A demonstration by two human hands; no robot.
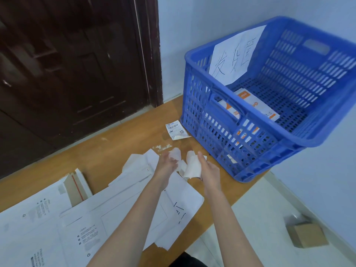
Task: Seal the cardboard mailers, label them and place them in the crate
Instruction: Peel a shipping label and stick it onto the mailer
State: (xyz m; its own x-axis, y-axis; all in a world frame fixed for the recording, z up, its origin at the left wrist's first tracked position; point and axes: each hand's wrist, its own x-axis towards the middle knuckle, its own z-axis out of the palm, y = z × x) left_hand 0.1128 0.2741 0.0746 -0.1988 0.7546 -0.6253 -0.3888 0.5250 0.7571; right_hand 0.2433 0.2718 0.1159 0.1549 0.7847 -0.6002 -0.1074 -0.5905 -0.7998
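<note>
Mailers [256, 105], white with orange print, already lie flat on the crate [217, 120] floor at the far right, so at least part of the task looks done. Over the table's [115, 135] near edge, the left hand [166, 163] pinches one crumpled white paper scrap [175, 154], and the right hand [209, 169] curls around a larger curled piece [192, 166], probably peeled label backing being gathered as waste. Beneath the forearms lie white sheets [134, 209], spread toward the near left. One printed label [176, 129] lies flat just left of the crate, within reach. More mailers [77, 186] are stacked at the left, apparently waiting their turn.
</note>
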